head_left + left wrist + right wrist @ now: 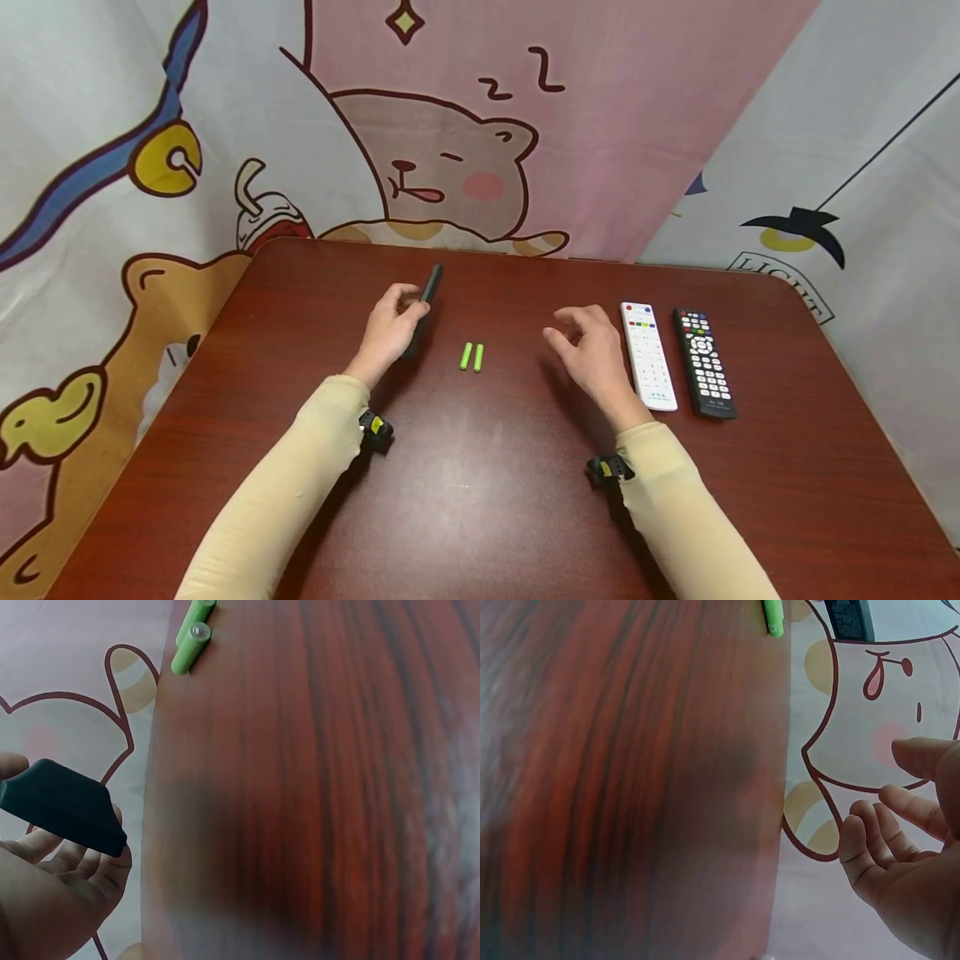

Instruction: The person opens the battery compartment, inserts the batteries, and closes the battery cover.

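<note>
My left hand (390, 325) grips a black remote control (431, 285) at the left of the table, tipped up on its side. The left wrist view shows the remote's dark end (64, 806) between thumb and fingers. Right of that hand, two green batteries (472, 357) lie side by side on the table. My right hand (596, 354) is held over the table, its fingers loosely bent around nothing. Close to its right lies a white remote control (648, 357).
Another black remote control (703, 363), buttons up, lies right of the white one. Everything rests on a reddish-brown wooden table (480, 500). A cartoon-printed curtain (600, 125) hangs behind the table and along its sides.
</note>
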Demonstrator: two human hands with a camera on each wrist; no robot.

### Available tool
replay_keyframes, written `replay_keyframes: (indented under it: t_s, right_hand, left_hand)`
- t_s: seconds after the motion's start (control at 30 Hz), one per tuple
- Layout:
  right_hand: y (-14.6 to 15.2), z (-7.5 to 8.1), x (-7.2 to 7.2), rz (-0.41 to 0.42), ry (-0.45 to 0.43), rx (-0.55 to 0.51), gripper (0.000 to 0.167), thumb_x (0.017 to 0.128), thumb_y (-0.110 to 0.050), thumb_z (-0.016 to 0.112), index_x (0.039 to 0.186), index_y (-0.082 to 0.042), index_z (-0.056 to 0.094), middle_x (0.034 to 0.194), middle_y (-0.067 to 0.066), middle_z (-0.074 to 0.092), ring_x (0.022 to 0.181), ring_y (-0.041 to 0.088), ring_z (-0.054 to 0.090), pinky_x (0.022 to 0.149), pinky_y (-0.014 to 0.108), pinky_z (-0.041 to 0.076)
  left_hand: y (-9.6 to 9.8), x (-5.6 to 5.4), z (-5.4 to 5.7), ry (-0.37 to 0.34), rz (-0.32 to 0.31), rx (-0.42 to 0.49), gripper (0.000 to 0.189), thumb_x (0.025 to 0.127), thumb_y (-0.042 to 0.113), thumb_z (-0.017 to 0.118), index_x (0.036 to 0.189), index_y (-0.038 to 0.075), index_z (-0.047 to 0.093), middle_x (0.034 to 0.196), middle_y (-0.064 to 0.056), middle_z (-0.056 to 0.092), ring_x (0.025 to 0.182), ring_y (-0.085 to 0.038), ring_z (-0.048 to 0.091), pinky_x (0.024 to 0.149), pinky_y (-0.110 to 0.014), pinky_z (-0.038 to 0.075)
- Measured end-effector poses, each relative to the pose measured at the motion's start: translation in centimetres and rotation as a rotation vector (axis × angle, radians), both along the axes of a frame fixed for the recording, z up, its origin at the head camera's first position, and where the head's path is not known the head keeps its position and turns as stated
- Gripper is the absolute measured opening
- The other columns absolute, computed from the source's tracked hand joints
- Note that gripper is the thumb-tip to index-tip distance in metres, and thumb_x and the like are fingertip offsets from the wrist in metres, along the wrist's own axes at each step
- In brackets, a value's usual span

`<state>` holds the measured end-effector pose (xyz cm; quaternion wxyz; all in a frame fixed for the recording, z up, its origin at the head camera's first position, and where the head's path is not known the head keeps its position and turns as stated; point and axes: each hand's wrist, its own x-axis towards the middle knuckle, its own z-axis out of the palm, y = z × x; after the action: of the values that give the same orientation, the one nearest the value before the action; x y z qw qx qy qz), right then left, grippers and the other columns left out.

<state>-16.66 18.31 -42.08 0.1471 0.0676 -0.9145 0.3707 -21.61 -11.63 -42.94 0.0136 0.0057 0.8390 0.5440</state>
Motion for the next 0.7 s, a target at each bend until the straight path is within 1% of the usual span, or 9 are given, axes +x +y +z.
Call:
replay_keyframes:
  t_s: [0.1,0.3,0.5,0.7]
  right_hand:
    - [0.5,-0.1,0.1,-0.012,0.005,0.022,0.032,0.092,-0.015,0.077,0.118,0.003,0.07,0.111,0.02,0.062,0.087,0.035,0.065,0.078,0.046,0.052]
    - [1.8,-0.4,0.2,-0.036,0.011,0.047,0.031,0.092,-0.014,0.077,0.116,0.004,0.07,0.11,0.021,0.063,0.086,0.035,0.066,0.077,0.046,0.054]
    - [3.1,-0.3,0.3,-0.06,0.018,0.063,0.029,0.092,-0.011,0.077,0.115,0.005,0.07,0.107,0.022,0.064,0.086,0.036,0.067,0.077,0.048,0.054]
    - [4.3,-0.1,0.6,-0.083,0.025,0.087,0.029,0.093,-0.012,0.075,0.116,0.005,0.07,0.109,0.025,0.064,0.09,0.038,0.065,0.08,0.05,0.052]
  left_hand:
    - [-0.4,-0.1,0.0,-0.02,0.004,-0.006,0.048,0.1,0.023,0.058,0.144,0.003,0.052,0.133,-0.02,0.062,0.123,-0.036,0.058,0.102,-0.05,0.046]
    - [-1.1,0.0,-0.2,-0.028,0.016,-0.029,0.05,0.098,0.025,0.063,0.142,0.003,0.052,0.129,-0.019,0.064,0.118,-0.034,0.06,0.097,-0.048,0.049]
    - [-1.9,-0.2,-0.4,-0.033,0.024,-0.083,0.052,0.096,0.026,0.067,0.14,0.003,0.052,0.128,-0.018,0.064,0.116,-0.034,0.059,0.096,-0.047,0.048]
    - [-2.5,-0.3,-0.7,-0.026,0.043,-0.153,0.054,0.094,0.024,0.07,0.139,0.002,0.051,0.127,-0.02,0.062,0.115,-0.035,0.059,0.096,-0.049,0.048]
